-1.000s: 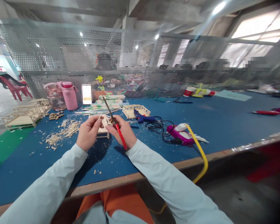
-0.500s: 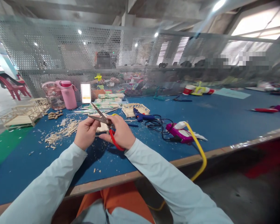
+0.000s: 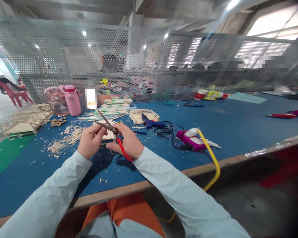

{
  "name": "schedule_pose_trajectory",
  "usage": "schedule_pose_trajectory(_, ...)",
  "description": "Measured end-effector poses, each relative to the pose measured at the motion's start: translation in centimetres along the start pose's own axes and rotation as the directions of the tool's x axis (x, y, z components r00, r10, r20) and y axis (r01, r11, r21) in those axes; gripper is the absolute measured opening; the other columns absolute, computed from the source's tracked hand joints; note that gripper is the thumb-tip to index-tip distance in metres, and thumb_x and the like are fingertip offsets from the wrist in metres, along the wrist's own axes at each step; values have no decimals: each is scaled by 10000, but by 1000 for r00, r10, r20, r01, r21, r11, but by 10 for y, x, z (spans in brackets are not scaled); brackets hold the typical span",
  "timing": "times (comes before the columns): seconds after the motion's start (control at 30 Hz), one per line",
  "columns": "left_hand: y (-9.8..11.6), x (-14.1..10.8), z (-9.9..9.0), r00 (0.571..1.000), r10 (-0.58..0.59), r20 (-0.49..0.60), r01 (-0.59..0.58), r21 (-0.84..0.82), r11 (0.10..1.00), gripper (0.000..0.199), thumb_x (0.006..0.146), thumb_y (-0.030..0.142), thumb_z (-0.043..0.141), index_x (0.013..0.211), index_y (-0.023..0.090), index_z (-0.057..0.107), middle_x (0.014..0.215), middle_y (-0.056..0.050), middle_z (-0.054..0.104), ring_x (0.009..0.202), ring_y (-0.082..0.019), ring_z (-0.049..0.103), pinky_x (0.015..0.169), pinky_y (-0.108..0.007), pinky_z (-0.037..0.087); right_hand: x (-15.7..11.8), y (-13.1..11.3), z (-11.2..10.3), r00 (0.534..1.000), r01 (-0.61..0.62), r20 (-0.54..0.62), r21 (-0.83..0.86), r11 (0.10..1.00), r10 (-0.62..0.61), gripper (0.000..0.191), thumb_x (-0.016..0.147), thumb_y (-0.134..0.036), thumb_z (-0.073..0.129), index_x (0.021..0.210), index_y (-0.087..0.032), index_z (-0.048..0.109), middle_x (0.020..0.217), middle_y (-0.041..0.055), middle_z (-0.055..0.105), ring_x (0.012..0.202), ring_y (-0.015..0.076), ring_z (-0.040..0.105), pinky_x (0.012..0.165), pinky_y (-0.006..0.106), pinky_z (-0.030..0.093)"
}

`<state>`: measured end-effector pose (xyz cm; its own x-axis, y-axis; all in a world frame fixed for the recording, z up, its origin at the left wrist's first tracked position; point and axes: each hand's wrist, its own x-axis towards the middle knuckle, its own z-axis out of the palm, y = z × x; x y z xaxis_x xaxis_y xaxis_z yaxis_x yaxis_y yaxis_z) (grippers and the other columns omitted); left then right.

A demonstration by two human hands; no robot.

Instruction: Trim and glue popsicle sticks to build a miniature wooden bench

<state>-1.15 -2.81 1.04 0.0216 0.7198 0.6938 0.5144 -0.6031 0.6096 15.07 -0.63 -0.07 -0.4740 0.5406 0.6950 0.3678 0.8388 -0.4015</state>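
Observation:
Red-handled scissors (image 3: 121,144) are in my right hand (image 3: 129,140), their blades parted and pointing up and to the left. My left hand (image 3: 90,140) is closed, thumb and fingers pinched together right beside the lower blade; whatever lies in that pinch is too small or hidden to make out. Between and behind both hands sits a small structure of pale wooden sticks (image 3: 108,135), partly covered by the fingers and scissors. Wood scraps and short cut stick ends (image 3: 71,138) lie scattered to the left of my left hand.
Stick-built models (image 3: 22,124) and a pink bottle (image 3: 74,101) stand at left, near bundled sticks (image 3: 116,107). A railed stick tray (image 3: 136,116) has a blue glue gun (image 3: 150,122) against it. A purple tool (image 3: 191,140) and yellow cable (image 3: 215,162) lie right.
Hardly anything differs. My hands and the scissors have shifted very slightly; the grip on the scissors is the same and the blades remain parted.

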Motion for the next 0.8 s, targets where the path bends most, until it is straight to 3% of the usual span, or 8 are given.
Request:
schedule_pose_trajectory(0.2,3,-2,-1,1000,15,14,-15,17,1000,257,808,274,487,600,153,578,530,14,539,513,-102,468,507,-213,367,-3,-2,-3,1000,-3,-13,-33,999,3,406,754,-501,572,971,-158,545,836,56,579,730,154,506,671,255,400)
schedule_pose_trajectory(0.37,4,-1,2,998,11,69,-10,-16,1000,225,802,273,487,685,143,628,545,18,536,525,-100,475,521,-210,378,-3,-3,-4,995,-99,13,-107,989,101,342,803,-492,511,850,-163,589,645,6,551,564,111,483,568,210,352)
schedule_pose_trajectory(0.47,3,0,5,997,-41,64,46,-81,996,234,807,298,478,759,142,646,573,16,555,559,-108,508,560,-215,406,-2,-3,-3,991,-137,-12,-86,987,136,344,810,-483,502,912,-164,579,677,10,562,587,118,499,575,212,355)
schedule_pose_trajectory(0.63,5,1,7,994,-84,63,91,-111,990,242,798,312,482,709,148,635,560,17,535,560,-111,503,564,-222,412,2,-6,-2,997,-79,-11,-68,995,79,382,762,-488,551,974,-170,541,779,22,576,661,134,505,610,227,375)
schedule_pose_trajectory(0.73,3,3,3,992,-128,8,129,-90,988,260,809,317,468,825,140,658,579,14,544,578,-118,510,593,-235,423,3,-6,-10,977,-201,-89,-78,976,194,326,751,-447,572,916,-168,542,706,11,585,600,125,509,574,224,374)
schedule_pose_trajectory(0.8,-3,5,-3,990,-136,-41,133,-56,989,282,828,297,434,898,139,656,645,-2,572,644,-129,535,655,-251,436,-1,-5,-25,927,-360,-156,-110,926,342,325,722,-393,605,933,-164,512,668,5,592,567,129,522,552,228,378)
